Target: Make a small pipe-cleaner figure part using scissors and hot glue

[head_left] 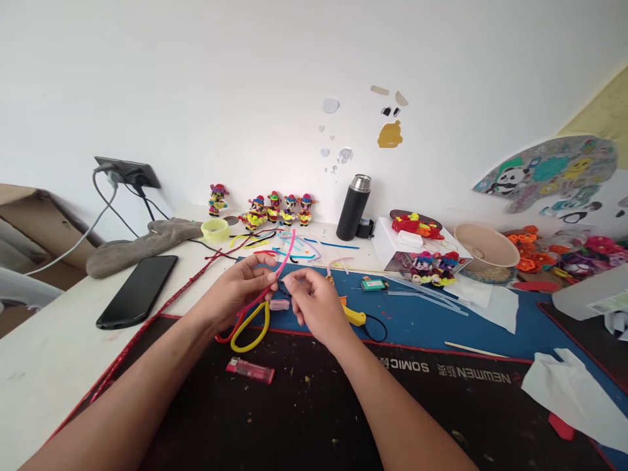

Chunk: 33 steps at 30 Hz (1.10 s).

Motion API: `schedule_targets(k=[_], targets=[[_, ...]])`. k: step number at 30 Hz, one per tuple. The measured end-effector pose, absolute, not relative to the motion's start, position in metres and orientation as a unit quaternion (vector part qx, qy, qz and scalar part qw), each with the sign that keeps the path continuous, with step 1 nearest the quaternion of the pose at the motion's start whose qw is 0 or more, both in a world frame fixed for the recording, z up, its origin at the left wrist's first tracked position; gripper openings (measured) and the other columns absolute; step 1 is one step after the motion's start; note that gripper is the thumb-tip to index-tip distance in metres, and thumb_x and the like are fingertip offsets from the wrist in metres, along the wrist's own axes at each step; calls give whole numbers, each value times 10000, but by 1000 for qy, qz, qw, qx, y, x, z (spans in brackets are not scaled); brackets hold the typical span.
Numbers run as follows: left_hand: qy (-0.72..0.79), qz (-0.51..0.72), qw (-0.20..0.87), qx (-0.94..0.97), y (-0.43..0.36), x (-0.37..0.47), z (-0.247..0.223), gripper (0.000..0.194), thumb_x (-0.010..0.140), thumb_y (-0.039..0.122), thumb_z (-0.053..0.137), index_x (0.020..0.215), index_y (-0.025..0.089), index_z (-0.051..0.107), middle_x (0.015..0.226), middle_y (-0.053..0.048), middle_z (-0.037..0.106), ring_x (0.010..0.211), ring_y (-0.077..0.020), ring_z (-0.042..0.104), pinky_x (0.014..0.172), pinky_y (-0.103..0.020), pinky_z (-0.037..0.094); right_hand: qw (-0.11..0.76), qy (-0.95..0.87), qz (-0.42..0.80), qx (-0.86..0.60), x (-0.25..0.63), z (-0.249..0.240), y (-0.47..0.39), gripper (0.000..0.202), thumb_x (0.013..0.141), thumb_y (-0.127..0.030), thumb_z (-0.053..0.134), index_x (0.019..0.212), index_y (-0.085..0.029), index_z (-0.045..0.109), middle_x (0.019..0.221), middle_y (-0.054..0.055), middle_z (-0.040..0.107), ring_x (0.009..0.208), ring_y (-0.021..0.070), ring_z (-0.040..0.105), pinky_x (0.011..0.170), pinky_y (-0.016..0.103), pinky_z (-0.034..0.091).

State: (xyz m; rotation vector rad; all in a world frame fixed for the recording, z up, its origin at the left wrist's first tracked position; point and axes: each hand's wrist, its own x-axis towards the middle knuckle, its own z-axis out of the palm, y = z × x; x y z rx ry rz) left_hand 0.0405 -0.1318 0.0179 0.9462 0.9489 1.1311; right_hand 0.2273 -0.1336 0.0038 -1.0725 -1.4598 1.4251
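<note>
My left hand [243,288] pinches a bright pink pipe cleaner [290,252], which sticks up past the fingertips. Close beside it, my right hand [314,301] has its thumb and fingers pressed together near the pink strand. Whatever lies in that right pinch is too small and covered to make out. Below the left hand hang a yellow pipe cleaner loop [251,347] and a red strand [223,339]. A pink lighter [250,370] lies on the black mat in front. Behind the right hand is a yellow tool [354,316] with a black cord.
A black phone [138,291] and a driftwood piece [142,245] lie at left. Several small figures [289,209] line the wall near yellow tape [214,229]. A black flask [353,209], a white box [392,245] and a beige bowl [485,245] stand behind; tissues [574,392] lie right.
</note>
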Motion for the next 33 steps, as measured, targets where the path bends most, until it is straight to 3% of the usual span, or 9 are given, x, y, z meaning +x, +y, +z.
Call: schedule_targets(k=[4,9,13,19,23,27,30,33], targets=[[413,462,638,458,-135,50,13,426,715,367,940,944,217,614,745,20,680,682,-149,626,619,-236,471,413,-548,600,-412,227,3,-131,410,925,-605,662,956,-202,590,524,-91,550,343,82,438,376,194,341],[418,423,600,536,-137,51,15,379,797,480,852,941,218,619,841,-1,682,771,-177,640,729,-291,497,410,-547,606,-407,227,1,-131,400,910,-592,673,879,-204,582,494,-93,532,351,80,442,386,192,330],[502,400,448,622,-136,39,19,378,876,585,718,990,230,659,890,-27,702,786,-213,638,715,-322,499,446,-512,597,-428,231,5,-128,424,915,-606,654,834,-193,610,477,-83,497,359,79,425,380,192,293],[524,219,230,790,-134,37,1,315,868,471,742,1069,229,748,1040,-109,742,1017,-328,639,889,-428,494,486,-478,606,-410,236,8,-124,420,920,-599,668,831,-189,642,476,-84,464,358,74,404,375,195,247],[494,169,162,837,-133,41,-12,168,932,346,648,970,211,741,1030,-131,714,1051,-345,609,923,-456,476,486,-476,614,-401,235,7,-125,460,908,-628,680,784,-189,625,471,-77,465,360,70,410,378,194,257],[497,249,189,809,-134,43,-7,178,960,371,616,953,218,709,1009,-101,712,1006,-316,616,904,-446,473,465,-486,618,-406,234,9,-126,535,878,-705,670,729,-195,602,448,-64,481,347,74,413,366,198,265],[516,355,303,718,-137,47,4,288,988,480,602,1101,227,678,1046,-73,727,935,-266,651,823,-396,498,446,-497,624,-405,234,11,-127,565,863,-740,659,714,-199,597,444,-63,479,341,80,433,359,204,266],[483,422,441,628,-139,49,11,355,966,531,649,1126,214,645,826,-17,693,745,-214,645,696,-340,505,436,-499,629,-406,234,11,-128,549,854,-730,672,736,-197,610,484,-59,511,345,82,462,361,208,277]])
